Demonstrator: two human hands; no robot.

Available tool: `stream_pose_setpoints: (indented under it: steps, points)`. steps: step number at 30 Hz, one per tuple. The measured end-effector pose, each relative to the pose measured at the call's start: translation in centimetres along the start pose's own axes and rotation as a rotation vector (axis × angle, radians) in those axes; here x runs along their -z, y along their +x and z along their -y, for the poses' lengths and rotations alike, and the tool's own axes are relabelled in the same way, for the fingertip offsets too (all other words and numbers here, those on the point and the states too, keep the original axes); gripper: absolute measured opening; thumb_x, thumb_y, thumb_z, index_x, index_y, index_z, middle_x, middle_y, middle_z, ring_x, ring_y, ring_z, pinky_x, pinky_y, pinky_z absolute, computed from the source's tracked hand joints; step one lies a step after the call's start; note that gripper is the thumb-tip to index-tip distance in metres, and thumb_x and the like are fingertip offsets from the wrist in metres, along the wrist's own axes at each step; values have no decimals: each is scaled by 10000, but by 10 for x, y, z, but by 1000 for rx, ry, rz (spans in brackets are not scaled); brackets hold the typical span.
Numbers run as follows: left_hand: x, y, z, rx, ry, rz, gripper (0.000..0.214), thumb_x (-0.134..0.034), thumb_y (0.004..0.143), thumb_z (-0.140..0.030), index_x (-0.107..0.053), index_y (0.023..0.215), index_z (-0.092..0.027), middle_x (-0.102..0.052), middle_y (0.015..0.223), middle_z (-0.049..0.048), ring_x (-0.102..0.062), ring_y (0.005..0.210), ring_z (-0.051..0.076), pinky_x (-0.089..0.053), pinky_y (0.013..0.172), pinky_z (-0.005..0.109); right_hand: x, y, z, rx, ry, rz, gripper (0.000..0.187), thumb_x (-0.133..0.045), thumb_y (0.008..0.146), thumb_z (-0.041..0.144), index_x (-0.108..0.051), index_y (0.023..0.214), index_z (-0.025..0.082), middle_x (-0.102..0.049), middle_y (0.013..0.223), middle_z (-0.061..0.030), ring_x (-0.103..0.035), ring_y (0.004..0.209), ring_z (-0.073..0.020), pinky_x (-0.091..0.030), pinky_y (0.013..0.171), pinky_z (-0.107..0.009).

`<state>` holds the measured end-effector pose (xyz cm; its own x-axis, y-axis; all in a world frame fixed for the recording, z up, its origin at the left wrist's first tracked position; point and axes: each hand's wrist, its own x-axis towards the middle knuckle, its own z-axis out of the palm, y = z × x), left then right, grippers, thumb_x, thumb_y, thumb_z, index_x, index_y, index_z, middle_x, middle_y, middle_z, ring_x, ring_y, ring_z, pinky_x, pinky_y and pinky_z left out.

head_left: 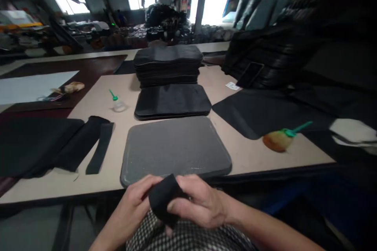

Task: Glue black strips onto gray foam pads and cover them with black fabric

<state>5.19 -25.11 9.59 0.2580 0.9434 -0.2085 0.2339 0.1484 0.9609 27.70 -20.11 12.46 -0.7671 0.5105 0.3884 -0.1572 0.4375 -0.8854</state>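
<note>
Close to my body, just off the table's front edge, a small dark strip of material (pixel 163 200) is bent between my hands. My left hand (pixel 136 200) is closed round its left side. With thumb and fingers, my right hand (pixel 200 200) pinches its right side; the lower fingers are partly hidden. Directly beyond my hands lies a grey rounded-corner panel (pixel 176 149) at the table edge. Behind it are a low pile of black rounded panels (pixel 173 101) and a taller stack of them (pixel 168 66).
A clear bottle with a green nozzle (pixel 119 106) stands left, and an amber one (pixel 278 141) leans at the right. Dark strips (pixel 100 149) and dark sheets (pixel 38 145) lie left. A phone (pixel 250 74) rests against a black pile (pixel 268 59) at the back right.
</note>
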Motion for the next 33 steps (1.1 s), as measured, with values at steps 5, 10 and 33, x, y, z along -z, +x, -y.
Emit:
stream_pose_setpoints:
  steps: [5,10,33]
  points:
    - [-25,32,3,193,-263,186,715,-289,939,-774,-698,1197,-246,-651,667,56,-470,458,120,-350,470,242,8,-47,-10,-391,-86,-200,210,-487,1036,352,-637,1055,207,-619,838,8,-545,689,-113,-429,648,-226]
    - [-42,74,2,239,-146,183,365,-689,863,-584,-709,947,-230,-534,634,-21,-388,469,81,-259,434,210,18,-73,-28,-611,-93,-317,235,-508,1019,408,-645,983,220,-651,856,0,-592,757,-149,-432,710,-262]
    - [-56,187,0,-376,699,120,186,-488,1040,-341,-640,1031,-235,-663,1175,44,-614,1083,176,-490,958,323,23,-147,-61,-982,182,-400,171,-570,858,343,-649,921,205,-588,727,5,-530,687,-151,-393,652,-269]
